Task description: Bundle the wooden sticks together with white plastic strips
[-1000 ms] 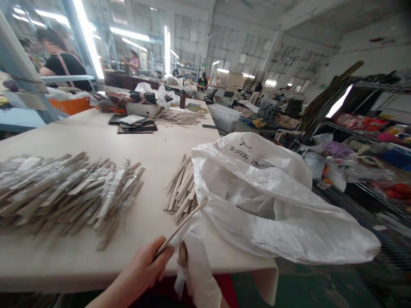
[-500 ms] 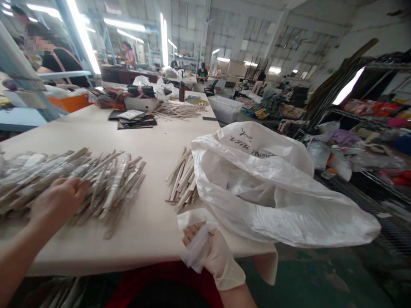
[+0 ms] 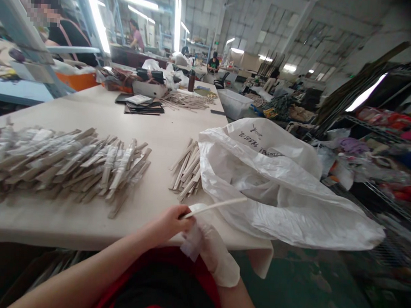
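Note:
My left hand (image 3: pixel 174 223) is closed on one thin beige strip (image 3: pixel 220 207), which points out to the right over the near table edge. Just beside it, almost touching, is my right hand (image 3: pixel 216 252) in a pale glove. A small crumpled piece of clear plastic film (image 3: pixel 192 242) hangs from the right hand's closed fingers, partly covered by the left hand. On the left lies a wide heap of beige strips (image 3: pixel 69 159), many wrapped in clear film. A smaller pile of bare strips (image 3: pixel 187 169) rests near the middle, against a big white plastic bag (image 3: pixel 259 174) that gapes toward me.
The cream-covered table (image 3: pixel 158 147) ends just in front of me. Farther back are black flat pieces (image 3: pixel 144 107), a dark bottle (image 3: pixel 191 80) and a clear bin (image 3: pixel 235 103). Wire shelving (image 3: pixel 387 193) with bagged goods stands at right. Several people work in the background.
My left hand has moved right from the wrapped heap to my right hand, and now holds a strip. The right hand stays near the table edge with the film. The camera view has tilted down slightly.

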The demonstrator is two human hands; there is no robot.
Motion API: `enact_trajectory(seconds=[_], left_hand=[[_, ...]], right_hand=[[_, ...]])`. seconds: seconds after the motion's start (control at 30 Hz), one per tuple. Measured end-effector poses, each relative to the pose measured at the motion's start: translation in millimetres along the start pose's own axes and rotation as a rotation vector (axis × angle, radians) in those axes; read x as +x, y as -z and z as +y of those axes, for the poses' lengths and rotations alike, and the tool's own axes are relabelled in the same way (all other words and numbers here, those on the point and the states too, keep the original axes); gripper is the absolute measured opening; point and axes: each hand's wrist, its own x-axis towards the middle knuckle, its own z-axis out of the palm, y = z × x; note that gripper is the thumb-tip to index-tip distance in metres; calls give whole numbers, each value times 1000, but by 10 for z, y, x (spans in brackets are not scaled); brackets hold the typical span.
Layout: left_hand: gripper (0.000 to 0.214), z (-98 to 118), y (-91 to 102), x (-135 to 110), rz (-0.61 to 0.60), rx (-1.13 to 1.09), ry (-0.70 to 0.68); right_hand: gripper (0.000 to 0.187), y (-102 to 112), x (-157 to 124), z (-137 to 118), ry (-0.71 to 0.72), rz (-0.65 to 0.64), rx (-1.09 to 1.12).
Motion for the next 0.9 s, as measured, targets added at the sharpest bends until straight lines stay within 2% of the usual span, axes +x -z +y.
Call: enact_trajectory(seconds=[0.07, 0.13, 0.2, 0.27, 0.3, 0.37, 0.47, 0.53, 0.63, 0.7, 0.83, 0.9], left_hand=[[18, 61, 79, 87, 1, -90, 23], [20, 89, 122, 155, 6, -145, 47], [22, 76, 110, 191, -13, -182, 69], [25, 35, 66, 193, -48, -192, 81], [27, 15, 44, 184, -62, -194, 81], [32, -5, 16, 154, -44, -187, 74], [36, 39, 14, 96, 71, -118, 23], [34, 105, 2, 51, 84, -46, -34], [36, 193, -105, -6, -52, 51, -114], [33, 228, -238, -11, -105, 136, -141], [23, 302, -537, 76, -52, 303, -157], [23, 372, -666, 132, -85, 339, -179]], right_hand=[[29, -44, -154, 1, -99, -101, -55], [34, -112, -316, -12, -211, -260, -89], [38, -182, -438, -51, -299, -400, -52], [42, -223, -487, -121, -345, -473, 67], [40, -225, -485, -165, -333, -466, 158], [31, -192, -443, -260, -237, -372, 357], [23, -81, -356, -372, -63, -178, 536], [26, -7, -310, -397, -1, -59, 565], [27, 72, -270, -379, 58, 82, 600], [28, 115, -277, -360, 101, 107, 600], [34, 226, -407, -343, 187, 106, 532], [32, 307, -512, -350, 250, 158, 495]])
